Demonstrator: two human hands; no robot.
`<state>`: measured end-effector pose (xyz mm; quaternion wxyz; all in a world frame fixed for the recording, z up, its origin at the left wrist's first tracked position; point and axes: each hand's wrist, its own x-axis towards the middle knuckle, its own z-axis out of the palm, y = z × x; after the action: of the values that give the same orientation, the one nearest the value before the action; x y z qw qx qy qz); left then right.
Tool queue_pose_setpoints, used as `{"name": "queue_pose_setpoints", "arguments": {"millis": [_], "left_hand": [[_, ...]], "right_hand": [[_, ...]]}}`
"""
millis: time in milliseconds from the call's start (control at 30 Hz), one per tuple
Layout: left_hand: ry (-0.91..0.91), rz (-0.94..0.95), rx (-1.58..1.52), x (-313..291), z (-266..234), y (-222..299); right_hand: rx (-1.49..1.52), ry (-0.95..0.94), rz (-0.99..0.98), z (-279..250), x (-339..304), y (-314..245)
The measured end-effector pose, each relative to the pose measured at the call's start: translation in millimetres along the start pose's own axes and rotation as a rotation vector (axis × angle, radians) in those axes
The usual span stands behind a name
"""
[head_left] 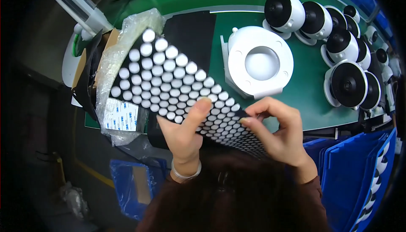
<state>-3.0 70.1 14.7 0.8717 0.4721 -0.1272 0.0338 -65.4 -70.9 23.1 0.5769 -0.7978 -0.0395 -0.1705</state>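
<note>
A black sheet point(167, 78) covered in rows of white round pads is tilted up above the bench. My left hand point(185, 133) is closed on its near edge, the thumb pressed over the pads and the fingers behind. At the sheet's right edge, my right hand point(282, 132) is closed in a pinch, thumb and forefinger together on the edge. Whether a single pad is between these fingertips is too small to tell. Beyond my hands stands a white round housing point(282, 60) with a wide circular recess in its face.
Several white ball-shaped devices point(349, 84) with black fronts crowd the right of the green bench point(311, 113). Bubble wrap point(111, 69) and a black mat point(190, 31) lie left. Blue bins point(344, 177) stand at the lower right, another blue bin point(127, 191) at the lower left.
</note>
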Motion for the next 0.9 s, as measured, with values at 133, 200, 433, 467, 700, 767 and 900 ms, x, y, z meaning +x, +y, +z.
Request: {"name": "queue_pose_setpoints", "arguments": {"millis": [133,200,433,467,700,767,900], "left_hand": [[-0.150,0.046,0.045,-14,-1,-15],[-0.095,0.155,0.164,-15,3,-16],[-0.074,0.380,0.244,-21,13,-18],[-0.056,0.342,0.357,-24,13,-16],[-0.086,0.488,0.302,-18,24,-15],[-0.144,0.501,0.364,-17,22,-12],[-0.268,0.514,0.488,-15,14,-4]], "right_hand": [[0.074,0.041,-0.013,2,2,-5],[0.005,0.079,-0.110,4,5,0],[-0.027,0.229,-0.219,4,5,-3],[-0.022,0.238,-0.225,4,4,-2],[-0.030,0.271,-0.195,6,1,-3],[-0.053,0.280,-0.218,7,1,-2],[-0.038,0.273,-0.211,7,2,-6]]}}
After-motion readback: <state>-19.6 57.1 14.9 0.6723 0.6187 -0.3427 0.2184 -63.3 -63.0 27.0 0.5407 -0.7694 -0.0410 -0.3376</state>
